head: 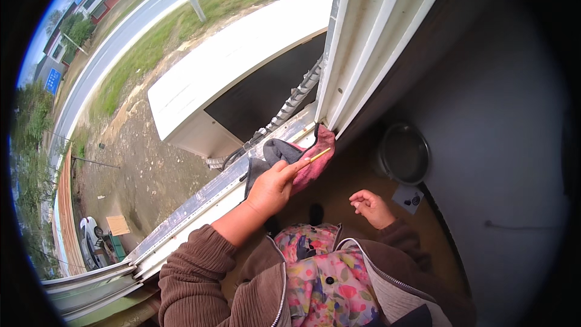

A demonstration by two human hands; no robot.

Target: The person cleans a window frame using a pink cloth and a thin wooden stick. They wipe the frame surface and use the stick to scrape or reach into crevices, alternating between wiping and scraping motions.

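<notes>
A thin yellow stick is gripped in my left hand, its far end lying over a pink and grey cloth. The cloth is draped over the white window sill track, in the corner where the track meets the upright window frame. Its grey side is bunched beside my fingers, and its pink side hangs inward. Whether my left hand also holds the cloth cannot be told. My right hand hovers to the right, away from the sill, fingers loosely curled with nothing seen in them.
Outside the window stands a large white box-like unit with a wrapped pipe. A metal basin is on the right, near a printed sheet. The sill runs down to the lower left.
</notes>
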